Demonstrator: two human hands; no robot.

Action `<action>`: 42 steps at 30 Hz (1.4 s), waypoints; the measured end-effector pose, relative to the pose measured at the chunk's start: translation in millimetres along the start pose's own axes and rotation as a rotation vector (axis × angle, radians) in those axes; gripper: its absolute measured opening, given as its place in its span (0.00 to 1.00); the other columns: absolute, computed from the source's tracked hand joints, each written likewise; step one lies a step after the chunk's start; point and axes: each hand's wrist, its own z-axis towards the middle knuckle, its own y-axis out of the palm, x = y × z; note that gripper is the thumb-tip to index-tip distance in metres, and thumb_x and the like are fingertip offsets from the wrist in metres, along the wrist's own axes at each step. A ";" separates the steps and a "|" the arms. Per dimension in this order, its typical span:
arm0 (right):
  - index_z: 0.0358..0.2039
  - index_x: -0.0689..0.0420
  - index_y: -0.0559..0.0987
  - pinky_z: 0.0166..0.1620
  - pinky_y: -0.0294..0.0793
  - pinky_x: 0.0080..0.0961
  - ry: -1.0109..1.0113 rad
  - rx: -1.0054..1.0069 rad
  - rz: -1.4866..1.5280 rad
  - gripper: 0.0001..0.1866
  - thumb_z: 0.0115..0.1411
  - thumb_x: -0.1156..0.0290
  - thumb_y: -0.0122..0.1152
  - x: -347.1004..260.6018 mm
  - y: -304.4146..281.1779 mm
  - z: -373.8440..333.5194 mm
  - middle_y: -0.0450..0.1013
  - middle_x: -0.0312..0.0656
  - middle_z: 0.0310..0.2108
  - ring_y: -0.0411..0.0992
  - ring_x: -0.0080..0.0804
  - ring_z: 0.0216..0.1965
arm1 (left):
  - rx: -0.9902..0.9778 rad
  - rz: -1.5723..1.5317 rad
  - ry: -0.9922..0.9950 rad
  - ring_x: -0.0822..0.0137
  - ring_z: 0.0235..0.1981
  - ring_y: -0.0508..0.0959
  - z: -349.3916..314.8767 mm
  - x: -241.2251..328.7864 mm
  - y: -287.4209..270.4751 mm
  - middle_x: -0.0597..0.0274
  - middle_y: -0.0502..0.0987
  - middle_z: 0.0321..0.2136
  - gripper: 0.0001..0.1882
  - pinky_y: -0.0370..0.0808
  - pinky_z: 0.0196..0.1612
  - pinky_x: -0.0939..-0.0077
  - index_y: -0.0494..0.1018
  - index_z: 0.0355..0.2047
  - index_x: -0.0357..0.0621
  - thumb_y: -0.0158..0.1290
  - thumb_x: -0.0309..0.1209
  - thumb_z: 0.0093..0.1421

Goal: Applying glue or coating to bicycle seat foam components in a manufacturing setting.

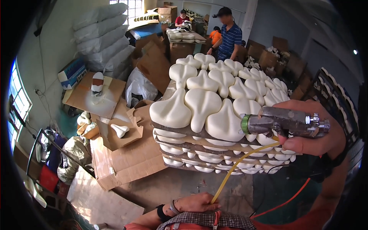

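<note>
My right hand (pixel 314 132) grips a grey metal spray gun (pixel 283 122) with a green ring at its nozzle, pointed left at a stack of boards (pixel 180 132). White foam saddle-shaped pads (pixel 202 104) lie in rows on the top board, with more layers below. A yellow hose (pixel 237 165) runs from the gun down to my left hand (pixel 195 203), which holds it near my waist. That wrist wears a black band and a bracelet.
Flattened cardboard (pixel 130 153) covers the floor at left, with one white pad (pixel 120 130) on it. White sacks (pixel 103 34) are piled by the wall. A red hose (pixel 283 203) crosses the floor. Other people (pixel 228 36) work at a table behind.
</note>
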 end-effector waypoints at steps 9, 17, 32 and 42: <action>0.39 0.62 0.73 0.29 0.70 0.17 -0.010 0.525 -0.159 0.13 0.54 0.72 0.63 76.7 -83.7 -2.6 0.73 0.36 0.23 0.70 0.19 0.23 | 0.043 0.145 -0.100 0.47 0.22 0.73 43.7 -7.7 22.2 0.46 0.72 0.19 0.20 0.69 0.26 0.60 0.71 0.24 0.37 0.47 0.43 0.62; 0.35 0.61 0.73 0.27 0.70 0.17 -0.114 0.561 -0.088 0.10 0.54 0.71 0.62 114.1 -113.3 -1.7 0.73 0.36 0.21 0.71 0.19 0.21 | 0.235 0.469 -0.239 0.47 0.24 0.75 71.0 -12.4 51.9 0.51 0.75 0.21 0.19 0.72 0.27 0.57 0.73 0.24 0.42 0.48 0.46 0.59; 0.30 0.62 0.74 0.27 0.71 0.17 -0.135 0.500 -0.075 0.08 0.54 0.72 0.62 102.1 -80.1 -31.0 0.73 0.36 0.20 0.71 0.20 0.21 | 0.255 0.475 -0.167 0.48 0.20 0.73 35.4 -0.1 74.6 0.50 0.71 0.16 0.15 0.69 0.23 0.59 0.72 0.22 0.40 0.52 0.39 0.58; 0.51 0.65 0.66 0.32 0.72 0.20 0.015 0.568 -0.065 0.27 0.51 0.78 0.64 68.5 -15.1 -77.4 0.74 0.38 0.26 0.72 0.21 0.26 | 0.178 0.484 -0.103 0.49 0.22 0.73 -7.8 2.9 68.2 0.51 0.72 0.18 0.12 0.70 0.25 0.60 0.71 0.24 0.42 0.53 0.38 0.55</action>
